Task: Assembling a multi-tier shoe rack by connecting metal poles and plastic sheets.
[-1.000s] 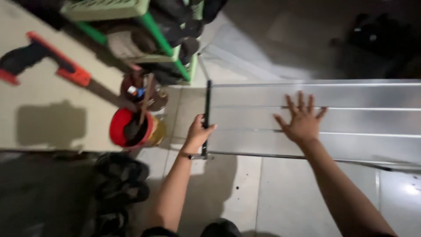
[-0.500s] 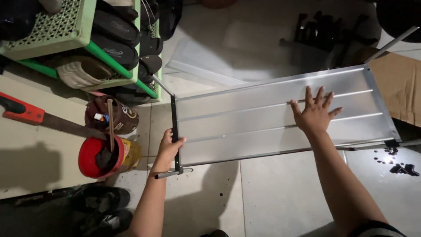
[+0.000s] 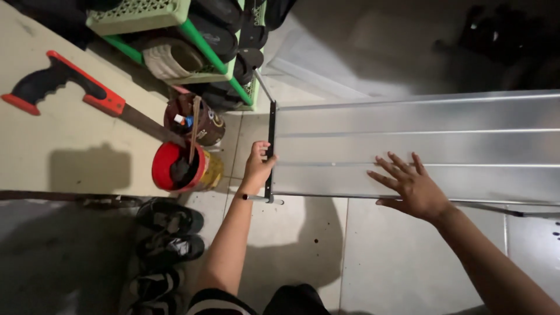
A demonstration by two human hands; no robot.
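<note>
One ribbed metal panel (image 3: 420, 149): the left hand (image 3: 257, 169) grips its black end bar (image 3: 270, 151); the right hand (image 3: 411, 186), fingers spread, holds nothing. Two tins (image 3: 189, 154) stand left.

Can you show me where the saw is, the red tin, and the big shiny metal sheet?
saw (image 3: 70, 87): head view, on its red and black handle.
red tin (image 3: 163, 166): head view, on its red rim.
metal sheet (image 3: 437, 140): head view, on its bare ribbed surface.

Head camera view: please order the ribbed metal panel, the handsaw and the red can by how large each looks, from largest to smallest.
1. Ribbed metal panel, by far the largest; it runs out of the picture.
2. Handsaw, long, with its blade partly hidden behind the cans.
3. Red can, smallest.
</note>
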